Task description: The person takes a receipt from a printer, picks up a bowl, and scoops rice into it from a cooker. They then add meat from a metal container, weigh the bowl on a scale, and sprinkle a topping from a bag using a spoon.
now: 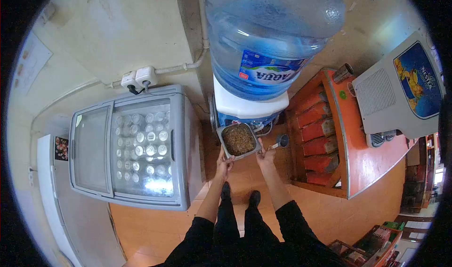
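Note:
A square grey metal container (226, 149) is held level before me, with coarse brown loose material (238, 139) inside whose kind I cannot make out. My left hand (223, 165) grips its near left corner, thumb along the rim. At the near right corner is my right hand (266, 156), its fingers closed by the container's side. The light handle of a small dark scoop (282, 140) reaches into that hand, and its cup sticks out to the right. Directly beyond the container stands a white water dispenser (249, 103) topped by a large blue water bottle (275, 46).
A sliding-glass chest cooler (181, 126) full of cans stands on the left. To the right, an orange counter (372, 166) carries a drinks machine (400, 86) and a metal cup (343, 73). Wall sockets (138, 79) sit above the cooler. Orange tiled floor (301, 210) lies around my feet.

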